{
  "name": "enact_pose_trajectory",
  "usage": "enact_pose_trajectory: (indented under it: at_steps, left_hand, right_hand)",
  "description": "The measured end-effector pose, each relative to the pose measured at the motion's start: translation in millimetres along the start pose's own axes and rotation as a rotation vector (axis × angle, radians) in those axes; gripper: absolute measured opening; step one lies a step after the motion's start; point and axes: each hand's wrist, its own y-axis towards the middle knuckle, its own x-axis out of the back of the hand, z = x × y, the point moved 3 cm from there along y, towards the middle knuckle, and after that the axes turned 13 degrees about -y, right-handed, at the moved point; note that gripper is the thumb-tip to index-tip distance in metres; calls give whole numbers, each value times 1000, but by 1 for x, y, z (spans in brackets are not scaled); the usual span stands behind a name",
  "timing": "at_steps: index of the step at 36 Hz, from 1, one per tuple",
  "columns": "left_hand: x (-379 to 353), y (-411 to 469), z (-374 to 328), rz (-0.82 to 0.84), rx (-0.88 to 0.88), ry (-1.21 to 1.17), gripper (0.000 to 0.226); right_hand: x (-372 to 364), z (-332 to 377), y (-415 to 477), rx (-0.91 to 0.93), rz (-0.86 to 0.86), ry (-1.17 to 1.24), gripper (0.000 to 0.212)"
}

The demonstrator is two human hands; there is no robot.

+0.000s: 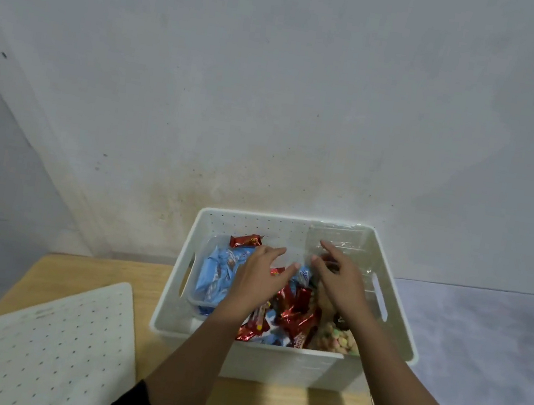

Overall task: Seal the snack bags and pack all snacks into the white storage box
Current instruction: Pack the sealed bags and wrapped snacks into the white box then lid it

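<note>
Inside the white storage box point(286, 364), left hand point(260, 272) and right hand point(339, 279) spread over snacks point(297, 317) (packing seemingly done); next, level them.

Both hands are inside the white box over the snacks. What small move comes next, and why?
Probably withdraw both hands toward the perforated white panel, likely the lid. The left hand and right hand hover open-fingered over the snacks, which all already lie inside the white storage box.
</note>
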Motion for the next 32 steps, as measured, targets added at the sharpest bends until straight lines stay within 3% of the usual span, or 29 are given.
enact_pose_trajectory:
  at_steps: [9,17,24,32]
  left_hand:
    - [-8,-1,-19,-10,91,160,76]
    - [7,-13,-30,-169,62,109,57]
    - [79,-53,-23,-387,79,213,49]
    - [196,-143,36,-637,219,257,48]
  right_hand:
    - [23,8,2,59,69,-20,39]
    - [42,20,0,150,106,-62,37]
    - [12,72,-6,332,233,-118,37]
    - [-86,153,-45,562,353,-185,40]
